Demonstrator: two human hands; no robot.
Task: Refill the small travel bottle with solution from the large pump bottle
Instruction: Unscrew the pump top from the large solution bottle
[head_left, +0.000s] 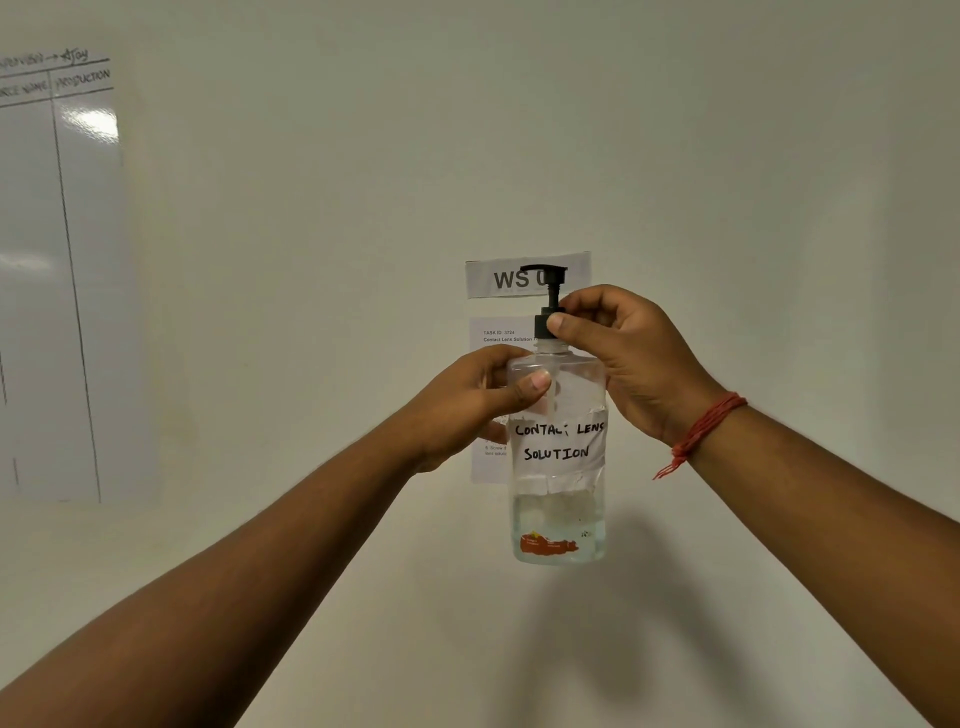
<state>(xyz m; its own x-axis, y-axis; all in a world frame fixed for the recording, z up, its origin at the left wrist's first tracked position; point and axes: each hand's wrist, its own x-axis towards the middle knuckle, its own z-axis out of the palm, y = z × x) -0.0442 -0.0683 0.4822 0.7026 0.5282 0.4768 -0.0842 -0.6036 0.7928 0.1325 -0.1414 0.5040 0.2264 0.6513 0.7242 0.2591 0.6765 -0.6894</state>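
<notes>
**Pump bottle raised in both hands; travel bottle not in view**

Nearest the camera, two bare forearms reach forward and up. The left hand (475, 400) grips the upper body of the large pump bottle (558, 467), thumb across its front; the right hand (623, 358), with a red thread (698, 434) at the wrist, pinches the black pump collar (545, 325) between thumb and fingers. Both grips are thus closed on the bottle, which is held upright in the air before the wall (519, 130). A handwritten label (560, 440) reads "Contact Lens Solution"; liquid fills only the lowest part. Judged from this, the refill is at an early step, probably unscrewing the pump; no transfer is evident. The small travel bottle lies outside the view, as does any counter. Behind, a "WS" sign (498, 278) and a printed sheet (491, 338) are partly covered; a whiteboard (62, 260) is cut off at left, its writing barely legible.
</notes>
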